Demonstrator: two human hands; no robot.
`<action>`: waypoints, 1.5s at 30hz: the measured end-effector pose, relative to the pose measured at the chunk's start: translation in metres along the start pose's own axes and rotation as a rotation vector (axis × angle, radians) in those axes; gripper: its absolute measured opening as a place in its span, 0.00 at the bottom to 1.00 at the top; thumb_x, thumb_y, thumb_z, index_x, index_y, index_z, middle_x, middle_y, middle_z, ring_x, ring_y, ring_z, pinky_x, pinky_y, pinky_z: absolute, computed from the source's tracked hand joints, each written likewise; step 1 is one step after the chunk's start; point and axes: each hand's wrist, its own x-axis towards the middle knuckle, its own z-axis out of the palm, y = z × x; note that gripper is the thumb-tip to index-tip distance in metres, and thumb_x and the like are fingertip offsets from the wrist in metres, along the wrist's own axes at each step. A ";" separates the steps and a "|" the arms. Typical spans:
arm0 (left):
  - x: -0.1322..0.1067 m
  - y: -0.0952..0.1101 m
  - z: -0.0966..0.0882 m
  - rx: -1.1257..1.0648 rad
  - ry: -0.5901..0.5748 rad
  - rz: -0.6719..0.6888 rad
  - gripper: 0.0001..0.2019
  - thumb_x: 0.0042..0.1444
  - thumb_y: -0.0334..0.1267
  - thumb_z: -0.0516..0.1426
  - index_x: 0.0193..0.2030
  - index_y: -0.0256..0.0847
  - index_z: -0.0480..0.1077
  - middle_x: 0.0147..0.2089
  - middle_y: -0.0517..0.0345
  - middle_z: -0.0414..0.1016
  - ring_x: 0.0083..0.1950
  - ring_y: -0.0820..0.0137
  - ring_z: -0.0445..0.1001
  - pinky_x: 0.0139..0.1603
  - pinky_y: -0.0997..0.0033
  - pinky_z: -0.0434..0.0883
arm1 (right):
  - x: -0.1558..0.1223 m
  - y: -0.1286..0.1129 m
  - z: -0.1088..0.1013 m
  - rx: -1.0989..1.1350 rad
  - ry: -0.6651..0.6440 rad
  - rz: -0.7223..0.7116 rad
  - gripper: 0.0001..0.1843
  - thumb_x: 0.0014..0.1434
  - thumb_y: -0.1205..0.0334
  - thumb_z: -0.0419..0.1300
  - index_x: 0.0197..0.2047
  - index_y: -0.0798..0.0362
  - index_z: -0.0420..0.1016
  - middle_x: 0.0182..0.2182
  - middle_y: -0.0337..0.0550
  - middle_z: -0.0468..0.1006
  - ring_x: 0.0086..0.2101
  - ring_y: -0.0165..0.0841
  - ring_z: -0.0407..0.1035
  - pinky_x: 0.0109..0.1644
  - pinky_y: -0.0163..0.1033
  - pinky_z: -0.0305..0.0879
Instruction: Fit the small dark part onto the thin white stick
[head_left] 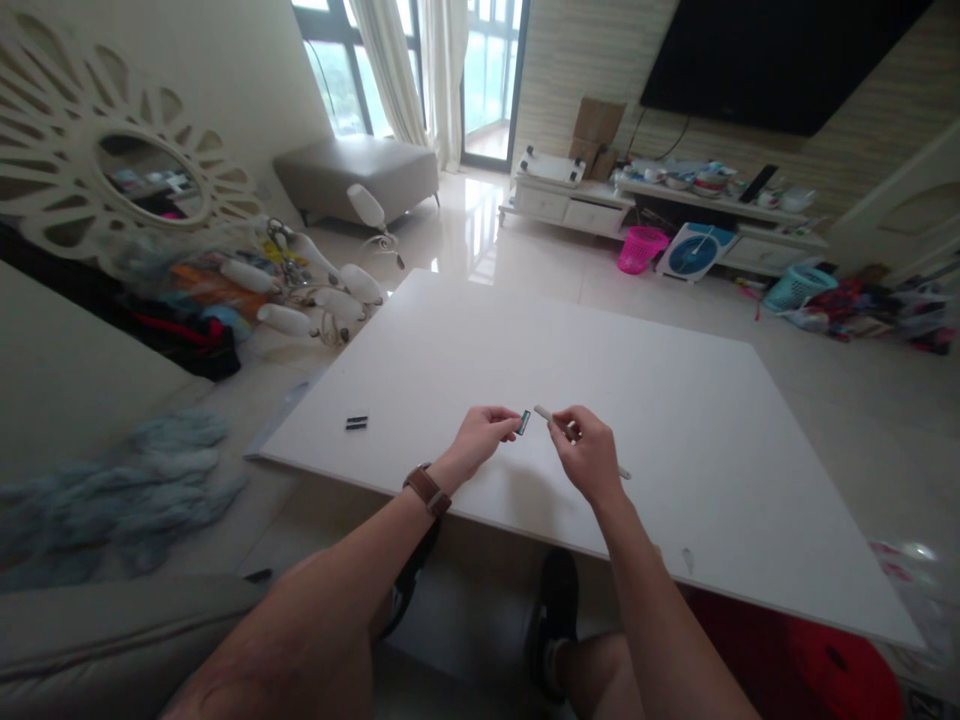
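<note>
My left hand pinches a small flat green-and-dark piece with a pale edge, which looks like a razor cartridge. Opposite it, my right hand is closed around a slim pale grey handle. One end of the handle points at the cartridge, with a small gap between them. What seems to be its other end shows beyond my right wrist. Both hands are above the white table. Left of them on the tabletop lies a small pack with two dark strips.
A small clear object lies close to the table's near edge. Left of the table stands a lamp with several white shades. Beyond are a grey bench, a pink basket and a blue-and-white fan. My feet are under the near edge.
</note>
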 end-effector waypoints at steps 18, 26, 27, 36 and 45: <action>0.000 -0.001 0.000 -0.004 -0.005 0.012 0.08 0.48 0.39 0.63 0.30 0.35 0.78 0.26 0.56 0.74 0.28 0.74 0.68 0.34 0.71 0.65 | 0.000 -0.003 -0.001 0.026 -0.080 -0.066 0.03 0.60 0.63 0.59 0.34 0.51 0.72 0.30 0.40 0.75 0.25 0.31 0.66 0.32 0.37 0.62; 0.001 0.000 0.000 -0.003 -0.009 0.006 0.08 0.48 0.38 0.63 0.31 0.35 0.78 0.28 0.56 0.76 0.29 0.74 0.69 0.35 0.71 0.65 | 0.000 -0.003 -0.001 0.063 -0.095 -0.070 0.01 0.59 0.63 0.60 0.35 0.50 0.72 0.30 0.39 0.75 0.25 0.30 0.66 0.32 0.37 0.63; 0.001 0.000 0.000 -0.006 -0.010 0.005 0.08 0.48 0.38 0.63 0.31 0.35 0.78 0.28 0.56 0.76 0.29 0.74 0.69 0.35 0.71 0.65 | 0.000 -0.004 -0.001 0.059 -0.100 -0.075 0.02 0.60 0.63 0.60 0.35 0.51 0.72 0.30 0.39 0.75 0.25 0.30 0.66 0.32 0.37 0.63; -0.001 0.001 0.001 -0.017 -0.006 -0.001 0.07 0.48 0.37 0.63 0.31 0.35 0.78 0.27 0.56 0.75 0.29 0.74 0.69 0.35 0.71 0.66 | -0.001 -0.006 -0.001 0.084 -0.069 -0.070 0.01 0.60 0.63 0.60 0.35 0.50 0.72 0.30 0.39 0.75 0.25 0.30 0.66 0.32 0.37 0.62; -0.001 0.001 0.001 -0.017 -0.005 0.003 0.07 0.49 0.38 0.63 0.31 0.35 0.78 0.27 0.56 0.75 0.29 0.74 0.69 0.35 0.71 0.65 | -0.002 -0.006 -0.001 0.076 -0.031 -0.050 0.01 0.60 0.64 0.60 0.36 0.51 0.73 0.30 0.39 0.75 0.25 0.30 0.66 0.31 0.36 0.62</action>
